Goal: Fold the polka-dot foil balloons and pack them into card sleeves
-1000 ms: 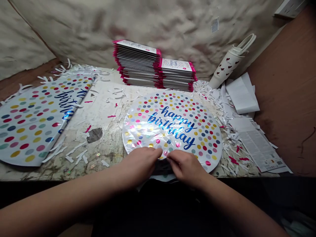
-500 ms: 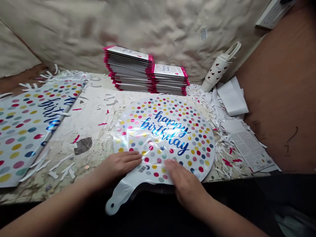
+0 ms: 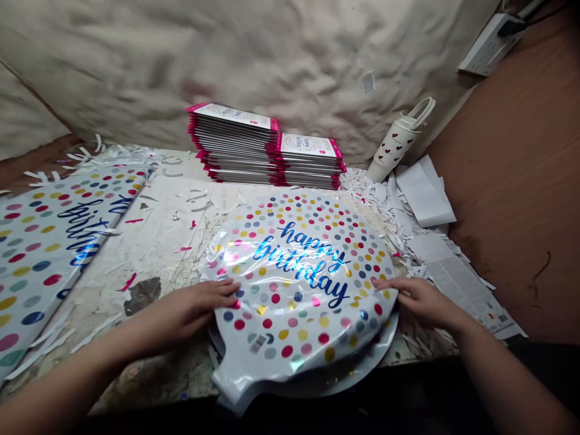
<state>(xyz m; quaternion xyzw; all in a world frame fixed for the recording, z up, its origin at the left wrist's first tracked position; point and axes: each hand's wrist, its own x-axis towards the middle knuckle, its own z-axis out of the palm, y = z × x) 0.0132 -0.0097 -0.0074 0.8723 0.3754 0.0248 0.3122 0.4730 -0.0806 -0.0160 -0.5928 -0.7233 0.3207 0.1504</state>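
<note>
A flat round foil balloon [image 3: 276, 299] with coloured dots and blue "happy birthday" lettering lies at the table's front edge. Its tail is crumpled toward me, and another pale foil layer shows beneath its lower right side. My left hand [image 3: 199, 308] is closed at the balloon's left edge, fingertips on top. On the right, my right hand [image 3: 423, 302] pinches the rim between thumb and fingers, and the foil there is raised and curled. What lies under the left fingers is hidden.
Dotted foil sheets [image 3: 49, 254] lie at left. Behind stand stacks of pink-edged packets [image 3: 240, 151]. A heart-patterned tumbler [image 3: 394, 145], white paper [image 3: 426, 190], a printed card [image 3: 480, 296] and paper shreds [image 3: 385, 202] fill the right side. A power strip [image 3: 492, 45] is above.
My right hand has moved from the balloon's front to its right rim and now pinches it. My left hand has shifted left to the edge. The front foil has lifted and the tail has crumpled.
</note>
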